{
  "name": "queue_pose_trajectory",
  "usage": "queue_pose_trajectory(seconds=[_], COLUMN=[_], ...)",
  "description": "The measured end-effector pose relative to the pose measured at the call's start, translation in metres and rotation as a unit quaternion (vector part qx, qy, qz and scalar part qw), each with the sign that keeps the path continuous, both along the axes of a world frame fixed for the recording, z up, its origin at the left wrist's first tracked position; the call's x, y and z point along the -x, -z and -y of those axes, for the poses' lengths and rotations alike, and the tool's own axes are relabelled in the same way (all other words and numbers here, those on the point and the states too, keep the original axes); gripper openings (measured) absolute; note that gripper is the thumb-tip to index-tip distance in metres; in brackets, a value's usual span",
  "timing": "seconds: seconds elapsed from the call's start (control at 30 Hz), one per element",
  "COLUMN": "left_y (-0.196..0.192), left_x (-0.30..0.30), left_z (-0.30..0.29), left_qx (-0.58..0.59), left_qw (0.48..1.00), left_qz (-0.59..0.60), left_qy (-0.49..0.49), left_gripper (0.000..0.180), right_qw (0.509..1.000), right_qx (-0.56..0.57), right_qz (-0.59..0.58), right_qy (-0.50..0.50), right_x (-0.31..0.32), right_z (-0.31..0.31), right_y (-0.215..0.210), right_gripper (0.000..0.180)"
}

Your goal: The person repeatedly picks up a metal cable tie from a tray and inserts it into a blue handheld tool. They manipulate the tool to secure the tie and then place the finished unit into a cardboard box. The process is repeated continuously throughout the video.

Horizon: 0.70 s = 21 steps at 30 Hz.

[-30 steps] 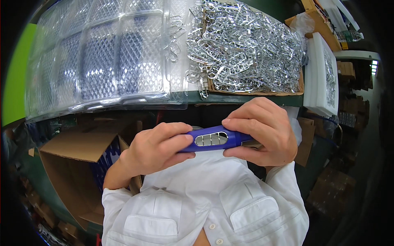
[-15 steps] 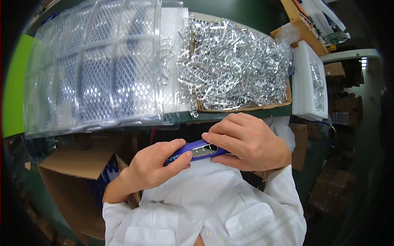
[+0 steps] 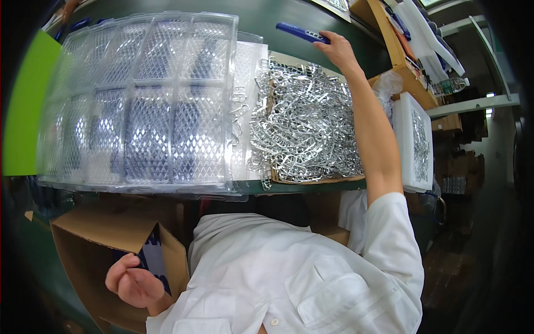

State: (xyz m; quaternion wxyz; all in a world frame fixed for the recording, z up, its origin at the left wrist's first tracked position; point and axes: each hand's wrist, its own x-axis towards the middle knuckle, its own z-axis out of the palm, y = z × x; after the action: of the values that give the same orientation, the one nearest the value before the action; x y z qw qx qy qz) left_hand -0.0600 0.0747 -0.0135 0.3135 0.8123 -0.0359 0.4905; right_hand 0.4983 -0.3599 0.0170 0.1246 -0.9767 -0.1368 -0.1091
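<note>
My right hand (image 3: 337,51) is stretched far out over the green table (image 3: 289,14) and grips one end of a blue plastic part with a metal clip (image 3: 303,33), held low over the tabletop. My left hand (image 3: 133,283) is down at my left side by an open cardboard box (image 3: 105,245) holding dark blue parts; its fingers are curled and I see nothing in them. A flat box heaped with shiny metal clips (image 3: 303,131) lies under my right forearm.
A stack of clear plastic blister trays (image 3: 139,106) with blue parts inside covers the left of the table. A white foam tray (image 3: 414,142) with metal pieces stands at the right. Wooden shelves (image 3: 400,55) and white sheets rise at the far right.
Both hands held the blue part at my chest before. Now my right hand has carried it far out over the table, and my left hand has let go and dropped to the box.
</note>
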Motion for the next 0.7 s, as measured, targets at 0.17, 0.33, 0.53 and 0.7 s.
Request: queue_pose_trajectory(seconds=[0.17,0.33,0.53,0.7], left_y=[0.011,0.057,0.113,0.215], left_x=[0.066,0.115,0.146,0.188], left_z=[-0.029,-0.035,-0.055,-0.125], left_qx=[-0.026,0.225,0.276,0.376], left_qw=[0.984,0.917,0.819,0.775], left_qz=[-0.05,-0.133,-0.266,-0.399], left_qy=[-0.169,-0.303,-0.426,-0.314], left_gripper=[0.024,0.024,0.027,0.028], right_qw=[0.994,0.947,0.943,0.96], right_qx=[-0.01,-0.017,0.032,0.022], right_qz=[-0.056,-0.198,-0.139,-0.139], right_qy=[-0.091,-0.253,-0.3,-0.243], right_x=[0.044,0.15,0.175,0.161], right_z=[-0.07,-0.126,-0.171,-0.146], right_y=[-0.025,-0.052,0.015,0.027], right_gripper=[0.044,0.021,0.022,0.016])
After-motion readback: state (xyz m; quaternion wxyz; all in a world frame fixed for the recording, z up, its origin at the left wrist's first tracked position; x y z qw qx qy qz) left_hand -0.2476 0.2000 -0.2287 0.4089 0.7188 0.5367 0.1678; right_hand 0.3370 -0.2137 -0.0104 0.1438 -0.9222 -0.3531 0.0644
